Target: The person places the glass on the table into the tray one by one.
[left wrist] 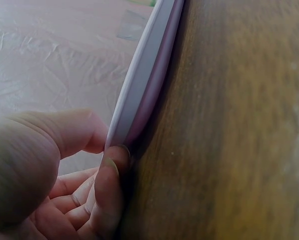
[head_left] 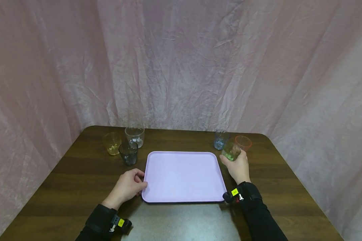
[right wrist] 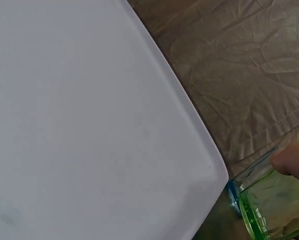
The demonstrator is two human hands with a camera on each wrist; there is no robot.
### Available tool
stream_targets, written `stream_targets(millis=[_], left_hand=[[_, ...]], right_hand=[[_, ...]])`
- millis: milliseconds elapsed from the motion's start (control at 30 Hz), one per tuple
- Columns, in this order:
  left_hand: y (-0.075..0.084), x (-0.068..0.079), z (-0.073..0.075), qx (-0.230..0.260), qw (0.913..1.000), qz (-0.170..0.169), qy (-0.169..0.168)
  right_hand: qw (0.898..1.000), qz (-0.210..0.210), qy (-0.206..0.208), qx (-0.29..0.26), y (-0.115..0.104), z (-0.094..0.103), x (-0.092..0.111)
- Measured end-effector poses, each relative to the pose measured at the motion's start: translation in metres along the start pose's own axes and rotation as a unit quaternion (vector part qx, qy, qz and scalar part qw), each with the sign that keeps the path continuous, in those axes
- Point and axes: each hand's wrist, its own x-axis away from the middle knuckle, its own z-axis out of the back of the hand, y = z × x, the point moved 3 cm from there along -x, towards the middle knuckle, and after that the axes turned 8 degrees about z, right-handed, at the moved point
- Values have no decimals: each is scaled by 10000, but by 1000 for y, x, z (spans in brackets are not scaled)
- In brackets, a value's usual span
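Observation:
A pale lilac rectangular tray [head_left: 184, 177] lies in the middle of the table. At its left edge, my left hand [head_left: 126, 186] pinches the rim; the left wrist view shows the thumb on the upper side of the tray's rim [left wrist: 139, 80] and fingertips below it. Beyond the tray's right edge, my right hand [head_left: 239, 168] grips a green-tinted glass [head_left: 231, 152]. In the right wrist view the thumb lies against the green glass [right wrist: 274, 205], while its other fingers are mostly hidden.
Behind my right hand stand a blue glass [head_left: 221, 139] and an orange-rimmed glass [head_left: 243, 143]. Left of the tray are a yellow glass [head_left: 112, 144], a clear glass [head_left: 135, 135] and a dark grey glass [head_left: 128, 153]. A pinkish curtain [head_left: 181, 67] hangs behind the wooden table [head_left: 286, 201].

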Motion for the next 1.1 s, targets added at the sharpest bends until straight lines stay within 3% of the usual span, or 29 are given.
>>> stream_targets(millis=[1100], left_hand=[[1,0,0,-28,10000,-69,49]], right_hand=[[9988,439,-213,45,-44,-5,-4]])
